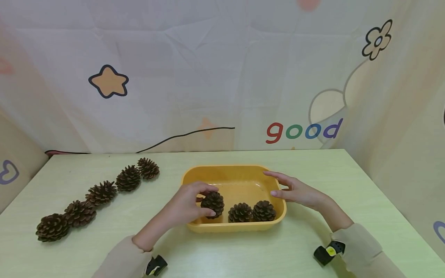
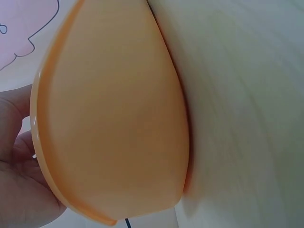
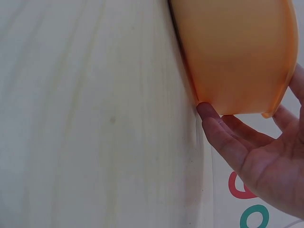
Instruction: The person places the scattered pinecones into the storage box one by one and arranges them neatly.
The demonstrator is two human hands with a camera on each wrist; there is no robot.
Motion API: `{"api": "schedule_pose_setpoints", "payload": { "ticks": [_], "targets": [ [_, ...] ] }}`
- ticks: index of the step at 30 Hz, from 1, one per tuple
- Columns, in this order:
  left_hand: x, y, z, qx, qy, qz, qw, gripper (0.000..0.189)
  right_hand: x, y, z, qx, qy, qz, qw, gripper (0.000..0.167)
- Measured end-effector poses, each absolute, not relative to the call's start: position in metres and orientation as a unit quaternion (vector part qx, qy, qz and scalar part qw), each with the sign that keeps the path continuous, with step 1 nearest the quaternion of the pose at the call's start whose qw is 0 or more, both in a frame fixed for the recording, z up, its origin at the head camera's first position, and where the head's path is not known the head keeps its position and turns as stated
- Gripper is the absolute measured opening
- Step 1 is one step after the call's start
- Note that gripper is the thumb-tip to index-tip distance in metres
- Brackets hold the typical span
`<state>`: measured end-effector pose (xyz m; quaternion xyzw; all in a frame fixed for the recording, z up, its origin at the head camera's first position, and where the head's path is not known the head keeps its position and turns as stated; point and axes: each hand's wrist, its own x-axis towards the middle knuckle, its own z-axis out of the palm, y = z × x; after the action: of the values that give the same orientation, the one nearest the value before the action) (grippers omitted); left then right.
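My left hand holds a brown pine cone between thumb and fingers, inside the left part of a yellow plastic basin. Two more pine cones, one in the middle and one on the right, lie in the basin along its near wall. At the basin's right end, my right hand grips the rim, thumb inside. In the right wrist view, its fingers lie against the outer wall. The left wrist view shows mostly the basin's outer side, which hides the held cone.
Several pine cones form a slanting row on the left of the pale table. A printed cloth hangs behind the table's back edge and along both sides. Each wrist carries a small black device.
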<state>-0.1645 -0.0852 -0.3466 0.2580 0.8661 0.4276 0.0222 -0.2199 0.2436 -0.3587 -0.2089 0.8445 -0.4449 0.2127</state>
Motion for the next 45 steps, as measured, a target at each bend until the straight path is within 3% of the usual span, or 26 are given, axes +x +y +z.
{"api": "schedule_pose_setpoints", "payload": {
  "ticks": [19,45],
  "targets": [
    [-0.171,-0.073,-0.348,0.297,0.896,0.324,0.065,0.046,-0.22,0.244,-0.361,-0.211,0.846,-0.443,0.211,0.062],
    [-0.174,-0.07,-0.348,0.314,0.881,0.334,0.119,0.045,-0.22,0.243,-0.359,-0.205,0.846,-0.443,0.214,0.062]
  ]
}}
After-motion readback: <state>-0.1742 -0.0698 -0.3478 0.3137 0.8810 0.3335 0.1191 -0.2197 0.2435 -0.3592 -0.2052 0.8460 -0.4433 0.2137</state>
